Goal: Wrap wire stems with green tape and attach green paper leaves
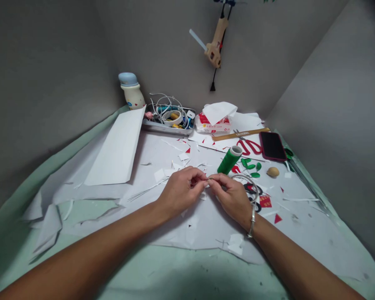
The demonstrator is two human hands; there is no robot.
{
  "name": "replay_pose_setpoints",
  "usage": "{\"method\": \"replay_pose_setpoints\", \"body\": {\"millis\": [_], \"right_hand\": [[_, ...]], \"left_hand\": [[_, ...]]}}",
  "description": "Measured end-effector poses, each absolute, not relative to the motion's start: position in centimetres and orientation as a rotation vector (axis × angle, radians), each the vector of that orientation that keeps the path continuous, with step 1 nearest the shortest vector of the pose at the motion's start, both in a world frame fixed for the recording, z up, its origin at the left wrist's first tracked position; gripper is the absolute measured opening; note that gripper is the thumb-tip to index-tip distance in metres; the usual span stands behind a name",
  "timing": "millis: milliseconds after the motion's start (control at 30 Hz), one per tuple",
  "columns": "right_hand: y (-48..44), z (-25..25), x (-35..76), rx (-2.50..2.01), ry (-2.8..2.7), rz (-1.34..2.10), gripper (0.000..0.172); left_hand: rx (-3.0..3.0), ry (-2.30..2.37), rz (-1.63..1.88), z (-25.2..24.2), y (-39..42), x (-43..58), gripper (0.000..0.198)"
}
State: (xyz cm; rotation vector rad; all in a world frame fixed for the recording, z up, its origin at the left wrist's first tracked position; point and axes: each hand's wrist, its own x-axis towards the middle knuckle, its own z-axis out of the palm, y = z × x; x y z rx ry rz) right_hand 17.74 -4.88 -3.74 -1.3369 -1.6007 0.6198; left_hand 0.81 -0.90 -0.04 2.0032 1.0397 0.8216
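- Forearms come in over the near edge of the bench (175, 275), bare, converging toward its centre; bracelet (252, 221) on the right wrist
- Left hand (179, 189): palm down, fingers curled, thumb and forefinger pinched closed on a thin strand (208, 179)
- Right hand (233, 196): palm down, thumb and forefinger pinched closed on the same strand from the other side; fingertips of the two hands almost meet
- Thin strand: held just above the white paper sheet (203, 225) at bench centre; only a short greenish length shows between the fingertips; wire or thread, cannot tell
- Green spool (229, 160): tilted, just beyond the right hand, white core end toward the far edge
- Pale wire loop (251, 185): curves round the far right side of the right hand
- Bundle of thin wires (146, 191): flat on the paper, just left of the left hand
- Toward the right edge: green leaf cutouts (251, 166), tan oval object (273, 171), red scissors (250, 146), dark phone (272, 146) face up, wooden ruler (240, 134) lying aslant
- Along the far edge: metal tray (162, 127) holding cables and a tape roll, tissue pack (214, 123) to its right, small bottle (131, 91) with a blue cap near the far left corner
- Folded white sheet (118, 148): left of centre, running from the tray toward the near left
- Glue gun (215, 43): hangs on the wall above the far edge
- White and red paper scraps (187, 156) scattered across the sheet
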Motion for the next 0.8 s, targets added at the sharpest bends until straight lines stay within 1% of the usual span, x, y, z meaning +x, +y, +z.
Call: {"method": "replay_pose_setpoints", "body": {"millis": [133,367,433,467,600,800], "right_hand": [[-5.0,-3.5,17.8,-1.299,-1.654,0.592,0.015],[-5.3,-3.1,17.8,-1.246,-1.924,0.337,0.017],[-5.4,-3.1,17.9,-1.248,-2.0,0.296,0.017],[-5.4,-3.1,17.9,-1.251,-2.035,0.287,0.017],[-5.3,-3.0,18.3,-1.257,-2.163,0.283,0.018],[-5.0,-2.8,19.1,-1.233,-2.265,0.276,0.013]], "left_hand": [[1.961,1.065,0.867,0.0,-0.8,0.7,0.009],[2.017,1.115,0.958,-0.2,-0.2,0.6,0.008],[2.098,1.118,0.966,-0.5,-0.1,0.5,0.013],[2.14,1.12,0.964,-0.7,-0.1,0.5,0.015],[2.311,1.122,0.92,-1.2,0.1,0.4,0.014],[2.55,1.129,0.786,-1.4,0.3,0.2,0.018]]}}
